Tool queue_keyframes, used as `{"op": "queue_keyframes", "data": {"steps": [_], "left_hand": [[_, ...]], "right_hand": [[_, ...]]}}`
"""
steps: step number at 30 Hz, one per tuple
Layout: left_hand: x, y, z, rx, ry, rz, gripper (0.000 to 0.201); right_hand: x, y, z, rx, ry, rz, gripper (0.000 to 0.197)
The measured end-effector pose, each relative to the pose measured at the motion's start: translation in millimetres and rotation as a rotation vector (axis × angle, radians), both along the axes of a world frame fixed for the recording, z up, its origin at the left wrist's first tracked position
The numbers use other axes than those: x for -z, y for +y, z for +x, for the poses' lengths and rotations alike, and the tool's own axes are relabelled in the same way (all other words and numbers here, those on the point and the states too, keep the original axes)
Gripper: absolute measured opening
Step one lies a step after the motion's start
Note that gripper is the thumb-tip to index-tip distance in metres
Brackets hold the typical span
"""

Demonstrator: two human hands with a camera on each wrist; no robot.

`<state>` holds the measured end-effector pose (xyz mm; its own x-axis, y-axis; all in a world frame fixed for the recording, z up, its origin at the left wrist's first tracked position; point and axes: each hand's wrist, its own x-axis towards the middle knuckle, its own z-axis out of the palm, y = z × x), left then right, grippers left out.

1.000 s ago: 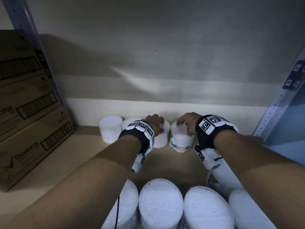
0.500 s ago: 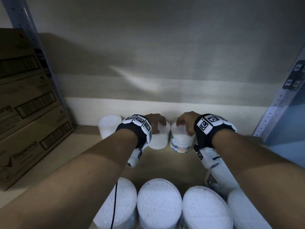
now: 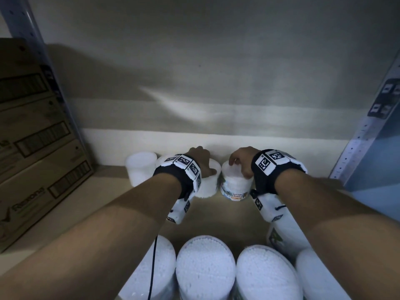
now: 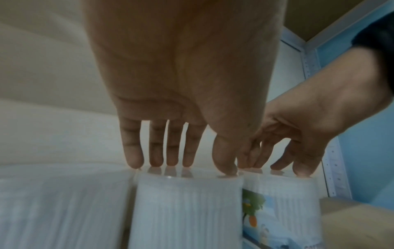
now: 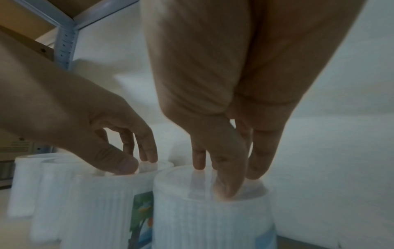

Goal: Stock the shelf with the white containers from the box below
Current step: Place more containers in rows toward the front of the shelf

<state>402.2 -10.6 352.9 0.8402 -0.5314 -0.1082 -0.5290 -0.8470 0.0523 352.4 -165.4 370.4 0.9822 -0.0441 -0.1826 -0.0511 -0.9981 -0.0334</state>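
Observation:
Two white containers stand side by side at the back of the shelf board [image 3: 216, 217]. My left hand [image 3: 201, 161] rests on the lid of the plain-sided left container [image 3: 207, 185]. In the left wrist view its straight fingers [image 4: 132, 151] and thumb touch the lid of that container [image 4: 187, 210] from above. My right hand [image 3: 240, 161] sits on the right container [image 3: 236, 189], which bears a "Cotton Buds" label. The right wrist view shows its fingertips [image 5: 226, 182] pressing down on the lid of this container [image 5: 213, 222]. Neither hand wraps round a container's side.
Another white container [image 3: 140, 167] stands to the left at the back, and one more is mostly hidden behind my left wrist. Several containers [image 3: 205, 267] line the front edge. Stacked cardboard boxes [image 3: 39, 148] fill the left. A metal upright [image 3: 363, 131] bounds the right.
Both hands stay on the same two lids. My left wrist has shifted a little to the left and now covers more of the container behind it.

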Motion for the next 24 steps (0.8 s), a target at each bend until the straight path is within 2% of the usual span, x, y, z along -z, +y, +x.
{"op": "queue_keyframes", "data": {"steps": [8,14,17,20,24], "left_hand": [[-8,-2,-3,0.061,0.05,-0.063,0.053],[-12,-2,-8,0.09,0.129,-0.055,0.058],[-11,1,-8,0.031,0.106,-0.119,0.054],[-6,1,-4,-0.049,0.015,-0.148,0.05],[5,-2,-4,-0.092,0.006,-0.048,0.06]], "right_hand": [[4,-1,-1,0.011,-0.01,0.019,0.052],[3,0,-1,0.007,-0.003,-0.005,0.052],[3,1,-1,0.004,-0.006,-0.013,0.051],[2,1,-1,0.005,0.007,-0.022,0.052],[0,2,-1,-0.001,0.015,-0.036,0.053]]}}
